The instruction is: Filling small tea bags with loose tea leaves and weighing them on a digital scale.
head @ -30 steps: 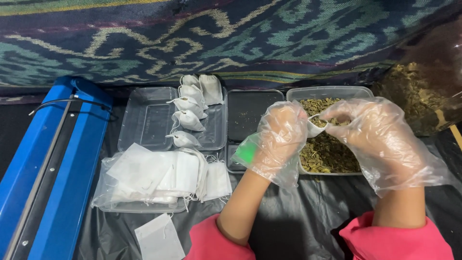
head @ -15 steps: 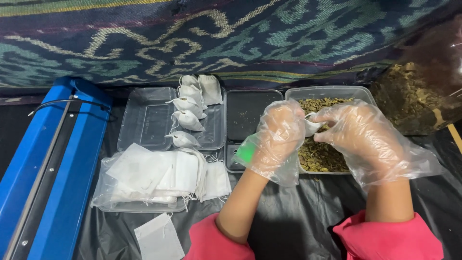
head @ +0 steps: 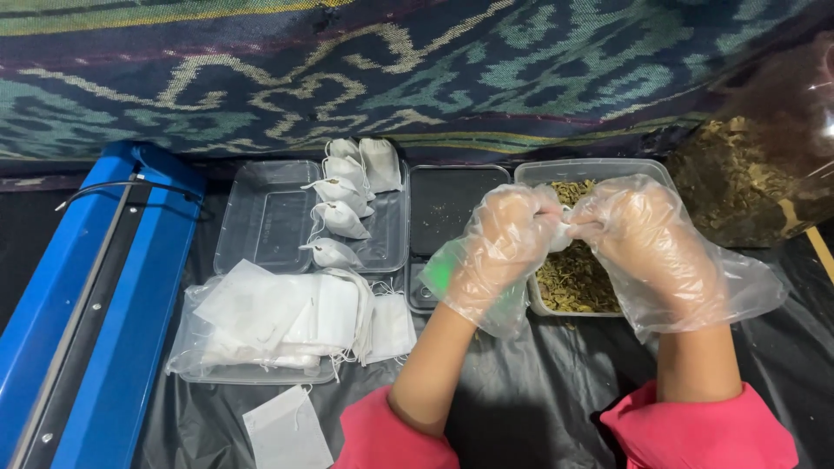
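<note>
We are pinching a small, soft, light tea bag (head: 563,233) between our left hand (head: 499,247) and right hand (head: 647,239), both grips closed gently on its thin top edge, just above the tub of dry leaves (head: 580,287).

a long blue metal heat sealer (head: 82,295) lies at far left. beside it, a clear plastic tray (head: 261,217) holds small filled white drawstring pouches (head: 340,217); nearer, a stack of flat empty white filter bags (head: 278,317). a patterned woven cloth (head: 391,69) hangs behind.
</note>
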